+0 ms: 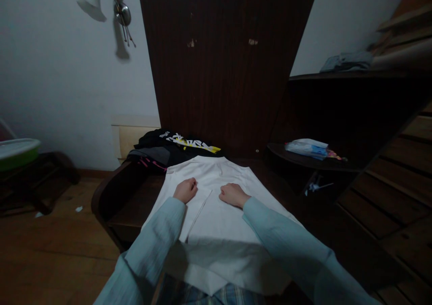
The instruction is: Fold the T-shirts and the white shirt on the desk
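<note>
A white garment [219, 224] lies spread flat on a dark wooden table [135, 206] in front of me. My left hand [185, 190] rests on its upper left part beside a folded-over edge, with the fingers curled under. My right hand [232, 194] rests on the cloth a little to the right, its fingers also curled into the fabric. Whether either hand pinches the cloth is not clear. Both arms wear pale blue sleeves.
Dark folded clothes with yellow print [178, 147] are piled at the table's far edge. A tall dark wardrobe [222, 61] stands behind. A side shelf holds a plastic packet [307, 148]. A green-and-white basin [16, 152] sits at left.
</note>
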Tool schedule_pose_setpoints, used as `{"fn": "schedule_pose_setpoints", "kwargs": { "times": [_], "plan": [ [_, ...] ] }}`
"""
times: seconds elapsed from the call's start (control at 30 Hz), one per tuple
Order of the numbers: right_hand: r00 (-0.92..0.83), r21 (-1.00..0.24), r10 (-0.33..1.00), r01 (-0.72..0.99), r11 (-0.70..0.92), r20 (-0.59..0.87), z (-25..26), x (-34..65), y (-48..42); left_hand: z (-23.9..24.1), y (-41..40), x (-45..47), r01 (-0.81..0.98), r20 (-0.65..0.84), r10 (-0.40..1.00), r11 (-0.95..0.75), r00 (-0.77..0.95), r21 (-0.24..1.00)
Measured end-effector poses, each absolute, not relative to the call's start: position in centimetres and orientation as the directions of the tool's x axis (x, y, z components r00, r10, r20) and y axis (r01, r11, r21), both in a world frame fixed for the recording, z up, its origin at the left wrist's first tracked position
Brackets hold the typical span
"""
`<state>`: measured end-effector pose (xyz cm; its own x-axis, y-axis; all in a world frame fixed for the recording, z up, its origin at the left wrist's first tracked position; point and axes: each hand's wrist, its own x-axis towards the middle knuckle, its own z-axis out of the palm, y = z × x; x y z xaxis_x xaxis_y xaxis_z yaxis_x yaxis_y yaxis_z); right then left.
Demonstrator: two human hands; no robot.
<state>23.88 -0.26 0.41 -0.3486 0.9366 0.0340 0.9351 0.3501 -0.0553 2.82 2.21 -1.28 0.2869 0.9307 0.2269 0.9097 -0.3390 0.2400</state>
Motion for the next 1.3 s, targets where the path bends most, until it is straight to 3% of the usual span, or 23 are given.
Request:
{"fn": "schedule_pose_setpoints", "kwargs": {
  "times": [0.2, 0.33, 0.47, 0.63, 0.73, 0.8, 0.9, 1.03, 1.17, 1.3],
  "plan": [
    [-0.233, -0.185, 0.962, 0.949, 0.257, 0.141, 0.7, 23.7, 0.3, -1.1, 2.2, 2.8, 0.910, 0.217, 0.933, -0.337, 0.288, 0.243],
    [-0.370, -0.236, 0.926, 0.896, 0.377, 0.075, 0.6, 23.9, -0.5, -1.1, 2.2, 2.8, 0.912, 0.199, 0.938, -0.329, 0.285, 0.244],
    [-0.468, -0.444, 0.874, 0.761, 0.473, 0.128, 1.1, 26.5, -1.7, -1.4, 2.3, 2.7, 0.912, 0.196, 0.938, -0.331, 0.287, 0.245],
    [-0.276, -0.617, 0.951, 0.727, 0.302, 0.140, 2.2, 33.9, -3.3, -0.7, 2.6, 3.0, 0.926, 0.120, 0.953, -0.298, 0.277, 0.230],
    [-0.191, -0.619, 0.974, 0.752, 0.227, 0.125, 2.1, 38.5, -5.0, 0.7, 2.2, 4.4, 0.942, 0.063, 0.958, -0.287, 0.281, 0.175],
    [-0.173, -0.591, 0.975, 0.776, 0.221, 0.138, 1.7, 40.5, -6.4, 1.5, 1.6, 6.0, 0.909, 0.163, 0.923, -0.375, 0.348, 0.182],
    [-0.200, -0.504, 0.964, 0.823, 0.262, 0.174, 0.7, 41.7, -8.8, 1.5, 0.5, 8.6, 0.766, 0.310, 0.789, -0.603, 0.530, 0.225],
    [-0.324, -0.357, 0.900, 0.836, 0.417, 0.293, -0.7, 40.9, -11.3, -0.7, 0.0, 10.9, 0.547, 0.348, 0.588, -0.808, 0.730, 0.218],
    [-0.427, -0.291, 0.840, 0.801, 0.523, 0.334, -1.6, 39.1, -12.2, -3.0, 0.6, 11.2, 0.559, 0.357, 0.598, -0.800, 0.717, 0.217],
    [-0.457, -0.322, 0.806, 0.752, 0.576, 0.376, -2.1, 37.3, -12.1, -3.8, 1.0, 10.9, 0.605, 0.320, 0.636, -0.770, 0.703, 0.202]
  ]
}}
